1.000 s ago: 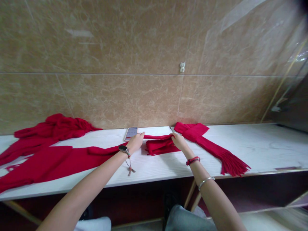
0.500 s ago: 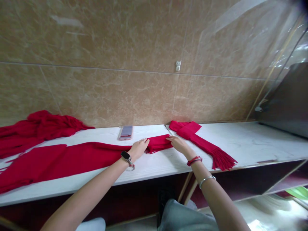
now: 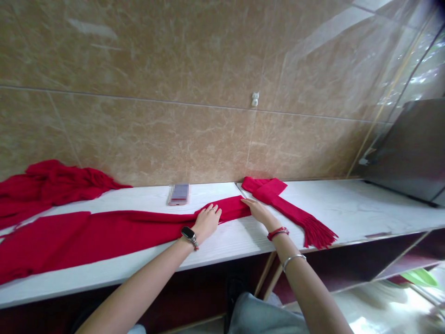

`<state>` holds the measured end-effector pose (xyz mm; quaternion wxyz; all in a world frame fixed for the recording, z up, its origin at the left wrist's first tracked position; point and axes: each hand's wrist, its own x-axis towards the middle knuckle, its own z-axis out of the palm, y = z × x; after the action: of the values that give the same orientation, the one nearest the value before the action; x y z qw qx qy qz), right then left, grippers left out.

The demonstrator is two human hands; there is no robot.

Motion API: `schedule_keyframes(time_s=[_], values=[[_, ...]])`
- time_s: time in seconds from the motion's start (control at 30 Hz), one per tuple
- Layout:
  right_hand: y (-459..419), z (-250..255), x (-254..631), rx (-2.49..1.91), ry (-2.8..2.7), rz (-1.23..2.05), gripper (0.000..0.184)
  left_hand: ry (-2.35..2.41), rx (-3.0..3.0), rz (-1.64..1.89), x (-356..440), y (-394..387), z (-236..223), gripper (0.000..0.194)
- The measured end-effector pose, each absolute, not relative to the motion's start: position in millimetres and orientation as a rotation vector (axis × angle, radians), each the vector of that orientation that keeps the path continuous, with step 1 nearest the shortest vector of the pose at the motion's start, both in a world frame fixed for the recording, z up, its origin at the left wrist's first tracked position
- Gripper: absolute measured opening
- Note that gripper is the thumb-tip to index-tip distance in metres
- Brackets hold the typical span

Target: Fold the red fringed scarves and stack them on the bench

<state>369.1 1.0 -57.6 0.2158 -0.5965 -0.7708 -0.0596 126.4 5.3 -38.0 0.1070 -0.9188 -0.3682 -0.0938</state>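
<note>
A long red scarf (image 3: 114,232) runs along the white tabletop, its right end folded into a narrow stack. My left hand (image 3: 207,221) lies flat on top of the scarf where the folded part begins, fingers stretched out. At the right end of the fold, my right hand (image 3: 259,213) rests with its fingers extended against the scarf's edge; its thumb is hidden. To the right lies a second red scarf (image 3: 288,208), bent over on itself, its fringe toward the front edge.
A heap of red fabric (image 3: 66,183) sits at the back left by the tiled wall (image 3: 156,139). A phone (image 3: 179,194) lies behind the scarf. A small white cat figure (image 3: 255,99) is on the wall. A dark box-like object (image 3: 410,148) stands at the far right.
Both hands first gripped a raised layer of the scarf; it has come down onto the fold. My left hand now lies flat there, and my right hand has eased its grip. The view has turned right.
</note>
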Motion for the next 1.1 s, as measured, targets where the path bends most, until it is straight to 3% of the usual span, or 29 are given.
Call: schedule_keyframes(time_s=[0.23,0.53,0.83,1.1], values=[[2,-53,374,-1.607,-2.129,-0.080,0.058,-1.119,-2.665,-0.337,127,4,-28,0.034],[1,-55,336,-1.631,-2.280,-0.143,0.061,-0.991,-2.701,-0.187,73,26,-45,0.060],[-8,-38,316,-1.485,-2.152,-0.403,0.060,-0.923,-2.862,-0.306,55,47,-10,0.047],[-31,-78,314,-1.509,-2.253,-0.475,0.059,-0.837,-2.996,-0.114,46,58,-20,0.047]])
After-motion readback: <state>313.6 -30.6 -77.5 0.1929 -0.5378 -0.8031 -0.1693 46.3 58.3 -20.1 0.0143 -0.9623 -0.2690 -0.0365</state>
